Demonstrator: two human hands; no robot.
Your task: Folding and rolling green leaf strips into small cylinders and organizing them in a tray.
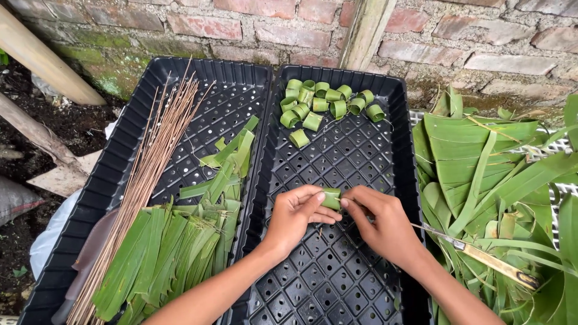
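**Two hands close on a rolled leaf ring over a black tray**

Your left hand (298,212) and right hand (379,225) meet above the middle of the right-hand black tray (361,162), both pinching one small rolled green leaf ring (331,198) between them. Your left thumb and fingers curl closed around the ring from its 9 o'clock side; your right fingertips press against it from 3 o'clock, thumb and forefinger closed on its edge. The ring sits off the tray floor, held between the two hands.

At 12 o'clock from your hands, near the far end of the same tray, lies a cluster of finished leaf rings (322,99), most touching one another, with one ring (299,138) lying a little apart on the near side of the group.

At 9 o'clock, the left-hand black tray (229,90) touches the first along its long side. It holds a stack of cut leaf strips (162,256) at its near end, a few loose strips (232,159) towards the middle, and a bundle of thin brown sticks (147,174) running lengthwise along its left side.

At 3 o'clock, just beside the right tray, a pile of broad green leaves (481,156) rests on a white mesh surface (557,144). A knife (481,256) with a yellowish handle lies across the leaves, its blade pointing towards your right wrist.

A brick wall (289,33) stands at 12 o'clock behind both trays, with a pale wooden post (367,30) leaning against it.
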